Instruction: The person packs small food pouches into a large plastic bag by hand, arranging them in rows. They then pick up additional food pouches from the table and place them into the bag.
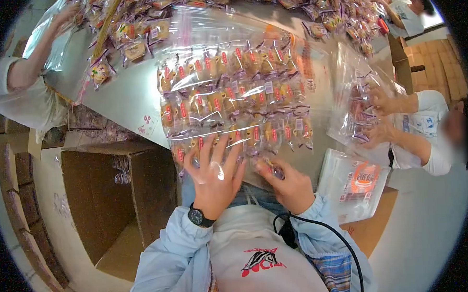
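A large clear plastic bag lies flat on the metal table, with rows of small wrapped snacks inside it. My left hand rests with spread fingers on the lower left of the bag, over the bottom row, a black watch at its wrist. Just right of it, my right hand is closed around a small wrapped snack at the bag's lower edge.
Loose wrapped snacks are heaped at the back. A co-worker handles another bag at right; another person's arm reaches in at left. Flat printed bags lie right of me, and an open cardboard box stands at left.
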Demonstrator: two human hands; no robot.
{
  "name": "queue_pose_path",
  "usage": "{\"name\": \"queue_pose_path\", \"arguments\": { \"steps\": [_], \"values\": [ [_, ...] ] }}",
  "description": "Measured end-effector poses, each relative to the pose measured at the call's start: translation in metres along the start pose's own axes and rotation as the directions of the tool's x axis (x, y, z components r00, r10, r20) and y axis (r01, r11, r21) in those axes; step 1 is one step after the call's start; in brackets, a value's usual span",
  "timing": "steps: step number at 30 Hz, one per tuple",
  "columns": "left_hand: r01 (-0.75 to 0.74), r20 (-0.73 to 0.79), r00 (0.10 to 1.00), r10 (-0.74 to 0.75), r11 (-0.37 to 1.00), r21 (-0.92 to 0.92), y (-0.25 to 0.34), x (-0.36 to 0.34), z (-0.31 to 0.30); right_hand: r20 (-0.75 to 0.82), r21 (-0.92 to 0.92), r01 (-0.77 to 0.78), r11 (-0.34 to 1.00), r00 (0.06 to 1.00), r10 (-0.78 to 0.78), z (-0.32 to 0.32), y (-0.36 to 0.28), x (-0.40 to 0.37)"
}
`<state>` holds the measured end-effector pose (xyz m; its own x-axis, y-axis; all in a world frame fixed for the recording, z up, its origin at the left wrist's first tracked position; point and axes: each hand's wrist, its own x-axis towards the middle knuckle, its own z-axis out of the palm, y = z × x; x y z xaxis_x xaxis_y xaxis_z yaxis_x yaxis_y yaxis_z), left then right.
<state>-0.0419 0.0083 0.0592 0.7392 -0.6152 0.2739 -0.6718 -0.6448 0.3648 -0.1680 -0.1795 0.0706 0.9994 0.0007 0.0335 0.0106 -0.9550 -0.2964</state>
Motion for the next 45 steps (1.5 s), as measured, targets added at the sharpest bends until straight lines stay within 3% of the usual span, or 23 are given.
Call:
{"name": "queue_pose_path", "arguments": {
  "steps": [4, 9, 12, 15, 20, 24, 27, 30, 32, 35, 42, 45],
  "values": [
    [0.129, 0.002, 0.991, -0.131, 0.974, -0.185, 0.002, 0.002, -0.001, -0.038, -0.013, 0.053, 0.999, 0.998, -0.053, 0.000, 0.008, 0.005],
    [0.091, 0.000, 0.996, -0.091, 0.993, -0.079, 0.002, 0.002, -0.006, 0.033, 0.253, 0.082, 0.964, 0.995, -0.093, -0.015, 0.008, 0.001],
    [0.068, -0.071, 0.995, -0.072, 0.996, -0.053, 0.001, 0.000, -0.005, -0.098, 0.469, 0.038, 0.882, 0.995, 0.009, 0.005, 0.017, -0.006],
    [0.012, -0.150, 0.988, -0.029, 0.993, -0.115, -0.007, -0.008, 0.004, -0.359, 0.528, 0.235, 0.816, 0.933, -0.036, 0.028, 0.025, 0.005],
    [-0.011, -0.222, 0.975, -0.016, 0.993, -0.119, -0.019, -0.020, 0.019, -0.426, 0.475, 0.440, 0.762, 0.873, -0.238, 0.038, 0.026, 0.009],
    [-0.008, -0.076, 0.997, 0.001, 0.996, -0.087, -0.018, -0.018, 0.008, -0.371, 0.362, 0.594, 0.719, 0.799, -0.474, 0.019, 0.040, 0.021],
    [0.035, -0.026, 0.999, -0.039, 0.990, -0.135, -0.016, -0.019, 0.009, -0.003, 0.583, 0.164, 0.796, 0.980, -0.200, -0.013, 0.015, 0.041],
    [0.022, -0.083, 0.996, -0.037, 0.985, -0.173, -0.019, -0.018, 0.015, 0.018, 0.641, 0.134, 0.756, 0.982, -0.189, 0.005, 0.018, 0.043],
    [0.013, -0.120, 0.992, -0.033, 0.987, -0.161, -0.020, -0.020, 0.017, -0.127, 0.422, 0.416, 0.806, 0.907, -0.401, 0.013, 0.022, 0.048],
    [0.008, -0.162, 0.986, -0.034, 0.987, -0.158, -0.025, -0.025, 0.028, -0.169, 0.154, 0.593, 0.790, 0.804, -0.571, 0.004, 0.020, 0.059],
    [0.060, -0.218, 0.973, -0.081, 0.993, -0.102, -0.015, -0.017, 0.027, 0.013, 0.029, 0.538, 0.843, 0.843, -0.538, -0.017, 0.021, 0.066],
    [0.069, -0.257, 0.961, -0.101, 0.989, -0.131, -0.018, -0.015, 0.033, -0.067, 0.047, 0.519, 0.854, 0.854, -0.515, -0.013, 0.021, 0.068]
  ]
}}
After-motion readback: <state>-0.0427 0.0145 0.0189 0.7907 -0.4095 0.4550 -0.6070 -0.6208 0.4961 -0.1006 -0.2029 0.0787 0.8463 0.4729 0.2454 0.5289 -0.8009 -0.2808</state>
